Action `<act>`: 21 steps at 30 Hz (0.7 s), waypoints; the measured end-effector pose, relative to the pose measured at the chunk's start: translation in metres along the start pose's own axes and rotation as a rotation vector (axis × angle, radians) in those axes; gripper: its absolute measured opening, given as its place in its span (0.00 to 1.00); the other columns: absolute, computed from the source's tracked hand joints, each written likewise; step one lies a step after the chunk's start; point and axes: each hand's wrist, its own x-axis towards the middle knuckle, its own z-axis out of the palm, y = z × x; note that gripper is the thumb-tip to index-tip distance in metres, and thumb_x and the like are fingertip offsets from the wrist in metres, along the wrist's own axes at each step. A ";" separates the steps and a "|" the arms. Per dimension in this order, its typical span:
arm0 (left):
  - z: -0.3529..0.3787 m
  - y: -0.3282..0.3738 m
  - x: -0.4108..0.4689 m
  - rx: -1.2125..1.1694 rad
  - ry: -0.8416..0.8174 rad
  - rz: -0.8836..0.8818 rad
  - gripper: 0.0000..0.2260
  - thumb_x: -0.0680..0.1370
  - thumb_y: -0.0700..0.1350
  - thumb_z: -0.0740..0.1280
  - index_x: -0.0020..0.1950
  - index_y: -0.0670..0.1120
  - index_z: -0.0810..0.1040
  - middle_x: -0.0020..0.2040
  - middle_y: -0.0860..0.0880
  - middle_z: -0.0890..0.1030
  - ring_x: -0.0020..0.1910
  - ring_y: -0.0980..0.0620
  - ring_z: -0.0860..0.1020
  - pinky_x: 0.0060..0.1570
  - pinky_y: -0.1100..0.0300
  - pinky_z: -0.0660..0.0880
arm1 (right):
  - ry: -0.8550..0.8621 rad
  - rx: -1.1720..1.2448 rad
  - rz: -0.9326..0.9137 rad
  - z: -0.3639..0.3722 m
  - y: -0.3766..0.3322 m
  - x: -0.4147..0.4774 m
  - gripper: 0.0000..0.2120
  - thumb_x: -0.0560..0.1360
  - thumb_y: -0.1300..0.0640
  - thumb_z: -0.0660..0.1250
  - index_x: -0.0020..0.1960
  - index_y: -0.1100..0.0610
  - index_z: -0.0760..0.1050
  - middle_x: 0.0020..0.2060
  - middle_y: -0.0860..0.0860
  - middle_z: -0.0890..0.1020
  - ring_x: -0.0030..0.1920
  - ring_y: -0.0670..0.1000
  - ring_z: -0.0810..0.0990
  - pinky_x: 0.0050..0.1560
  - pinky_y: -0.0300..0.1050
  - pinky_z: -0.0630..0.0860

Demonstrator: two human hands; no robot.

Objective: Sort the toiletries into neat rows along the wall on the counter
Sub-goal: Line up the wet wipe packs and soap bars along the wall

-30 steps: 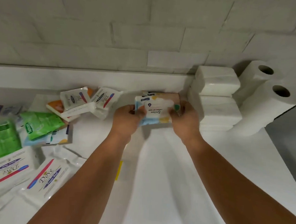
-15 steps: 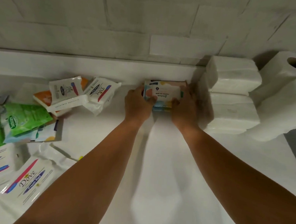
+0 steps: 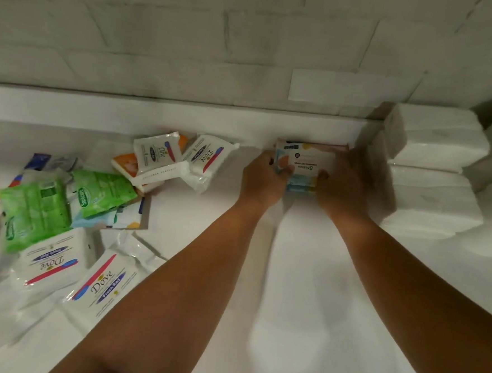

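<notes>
Left hand [image 3: 264, 179] and right hand [image 3: 340, 190] clamp the wipes pack [image 3: 304, 165] against the far wall [image 3: 190, 51], just left of tissue stacks [image 3: 432, 170].

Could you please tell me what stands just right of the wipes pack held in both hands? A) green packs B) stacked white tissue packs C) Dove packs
B: the stacked white tissue packs stand beside the wipes pack that the left hand and right hand grip.
</notes>
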 end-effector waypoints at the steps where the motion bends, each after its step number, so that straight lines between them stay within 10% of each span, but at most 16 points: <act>1: -0.005 0.000 -0.003 -0.003 0.001 -0.005 0.18 0.81 0.54 0.65 0.66 0.44 0.75 0.62 0.47 0.80 0.60 0.49 0.79 0.46 0.69 0.70 | 0.011 -0.067 -0.012 0.000 -0.002 0.000 0.26 0.79 0.55 0.60 0.75 0.53 0.58 0.72 0.55 0.67 0.70 0.59 0.68 0.69 0.52 0.70; 6: -0.038 -0.006 -0.018 -0.040 0.048 -0.029 0.23 0.79 0.50 0.68 0.73 0.45 0.70 0.68 0.48 0.77 0.63 0.49 0.77 0.65 0.55 0.72 | 0.045 -0.318 0.001 -0.003 -0.011 -0.008 0.31 0.79 0.54 0.60 0.78 0.58 0.53 0.74 0.61 0.62 0.73 0.65 0.60 0.74 0.63 0.57; 21: -0.191 -0.071 -0.079 0.003 0.169 0.127 0.14 0.77 0.45 0.70 0.62 0.47 0.81 0.60 0.52 0.82 0.53 0.54 0.80 0.55 0.63 0.75 | 0.079 0.079 -0.432 0.057 -0.142 -0.115 0.17 0.74 0.58 0.68 0.61 0.62 0.77 0.64 0.61 0.77 0.67 0.61 0.73 0.69 0.53 0.69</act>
